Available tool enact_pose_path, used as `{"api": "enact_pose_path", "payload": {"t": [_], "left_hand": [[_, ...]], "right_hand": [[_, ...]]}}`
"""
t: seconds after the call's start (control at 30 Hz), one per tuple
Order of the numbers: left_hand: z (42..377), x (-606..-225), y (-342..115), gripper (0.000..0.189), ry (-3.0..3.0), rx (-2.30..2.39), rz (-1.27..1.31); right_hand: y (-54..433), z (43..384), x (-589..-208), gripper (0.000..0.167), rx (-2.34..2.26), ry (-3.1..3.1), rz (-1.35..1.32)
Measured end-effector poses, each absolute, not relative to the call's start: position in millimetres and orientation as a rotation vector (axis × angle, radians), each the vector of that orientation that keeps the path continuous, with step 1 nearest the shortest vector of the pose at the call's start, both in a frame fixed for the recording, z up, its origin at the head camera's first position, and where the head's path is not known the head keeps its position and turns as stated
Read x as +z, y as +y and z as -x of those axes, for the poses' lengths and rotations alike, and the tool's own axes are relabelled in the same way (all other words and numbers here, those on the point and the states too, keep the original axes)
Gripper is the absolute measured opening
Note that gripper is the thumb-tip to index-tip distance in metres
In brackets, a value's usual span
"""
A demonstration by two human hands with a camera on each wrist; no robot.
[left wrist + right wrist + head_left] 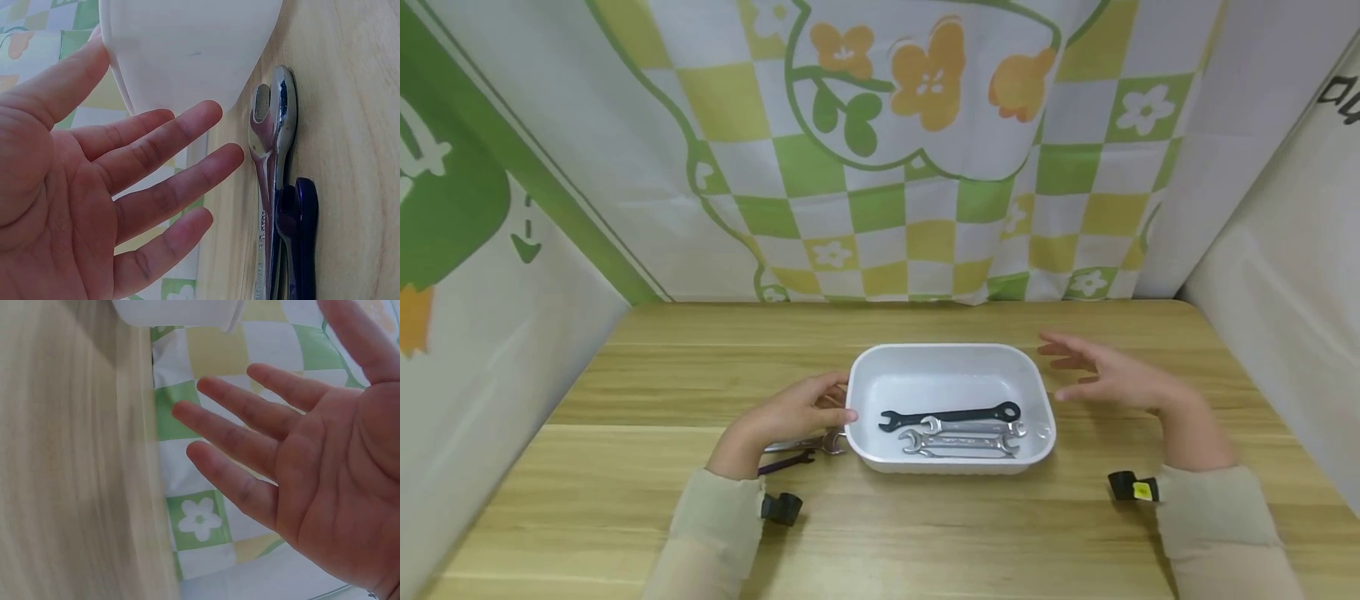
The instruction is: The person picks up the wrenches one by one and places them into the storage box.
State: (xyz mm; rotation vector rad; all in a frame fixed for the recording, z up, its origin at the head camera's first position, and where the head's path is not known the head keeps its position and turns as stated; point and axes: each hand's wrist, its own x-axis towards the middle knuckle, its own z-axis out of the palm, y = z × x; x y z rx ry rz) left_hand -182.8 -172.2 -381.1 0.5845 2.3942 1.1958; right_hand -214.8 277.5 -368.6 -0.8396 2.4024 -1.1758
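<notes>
A white plastic bin (951, 468) stands on the table, with a black wrench (951, 416) and several silver wrenches (962, 443) lying in it. At its left end is my left hand (795, 410), the thumb touching the rim and the other fingers spread, fairly straight, beside the wall. Below that hand, silver wrenches (269, 156) and a dark purple wrench (299, 237) lie on the table, partly hidden by the hand in the head view. My right hand (1120, 377) hovers off the bin's right end, fingers extended and apart, holding nothing.
The wooden table (970, 542) reaches back to a checked, flowered cloth (880, 208). Pale printed cloth panels (1292, 283) rise at both sides. A small black camera (782, 508) is strapped on each wrist.
</notes>
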Motion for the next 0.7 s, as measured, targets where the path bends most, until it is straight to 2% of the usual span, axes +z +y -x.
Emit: {"api": "enact_pose_path", "payload": {"t": [0.7], "left_hand": [[183, -383, -174, 0.057, 2.390, 1.209, -0.606]], "right_hand": [[267, 220, -388, 0.099, -1.178, 2.204, 0.880]]}}
